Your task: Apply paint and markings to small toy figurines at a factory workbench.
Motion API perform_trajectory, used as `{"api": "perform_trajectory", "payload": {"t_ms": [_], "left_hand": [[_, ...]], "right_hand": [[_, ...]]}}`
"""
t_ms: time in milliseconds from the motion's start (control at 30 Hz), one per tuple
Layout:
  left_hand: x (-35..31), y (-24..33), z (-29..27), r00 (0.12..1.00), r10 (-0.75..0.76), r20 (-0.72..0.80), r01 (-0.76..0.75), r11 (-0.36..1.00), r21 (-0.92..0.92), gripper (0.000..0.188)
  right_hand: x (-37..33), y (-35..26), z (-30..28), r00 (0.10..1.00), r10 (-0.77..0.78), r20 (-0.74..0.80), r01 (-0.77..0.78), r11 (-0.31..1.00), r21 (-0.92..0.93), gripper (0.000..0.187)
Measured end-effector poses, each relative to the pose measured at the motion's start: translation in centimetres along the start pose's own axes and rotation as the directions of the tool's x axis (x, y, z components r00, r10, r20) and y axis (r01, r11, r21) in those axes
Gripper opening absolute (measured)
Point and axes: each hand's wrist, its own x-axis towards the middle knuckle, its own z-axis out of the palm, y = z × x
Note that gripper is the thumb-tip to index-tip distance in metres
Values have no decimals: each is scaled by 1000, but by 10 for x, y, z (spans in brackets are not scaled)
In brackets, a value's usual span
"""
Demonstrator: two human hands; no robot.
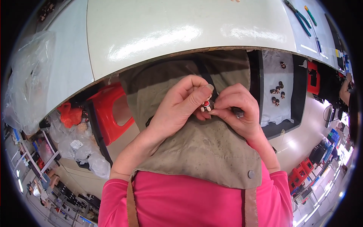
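Clearly, everything meets at the small figurine (206, 104), red and pale, held over the brown apron (211, 151) between two hands. Its long axis runs nearly along the line from the desk (189, 20) to the pink shirt (189, 200) — head end toward the desk, feet toward the shirt, leaning slightly. Left of the figurine, the left hand (176, 104) covers more of it: that grip is closed on it, the thumb lying across the head end and partly hiding it. Right of the figurine, the right hand (244, 106) has thumb and forefinger tips low by its feet — whether this grip pinches it or merely touches, I cannot tell. A dark rounded thing (238, 111) shows at the right hand's curled fingers. Well right of the figurine, dark-haired figurines (277, 102) lie inside a black tray (300, 90).
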Motion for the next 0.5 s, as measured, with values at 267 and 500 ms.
{"api": "perform_trajectory", "payload": {"t_ms": [267,500], "left_hand": [[1,-5,0,998,58,-11,-58,998,4,22],[0,-5,6,997,70,-24,-70,997,8,21]], "right_hand": [[-7,-1,-11,964,227,136,-236,970,55,23],[-3,-11,-27,924,261,279,-207,956,-208,10]]}}
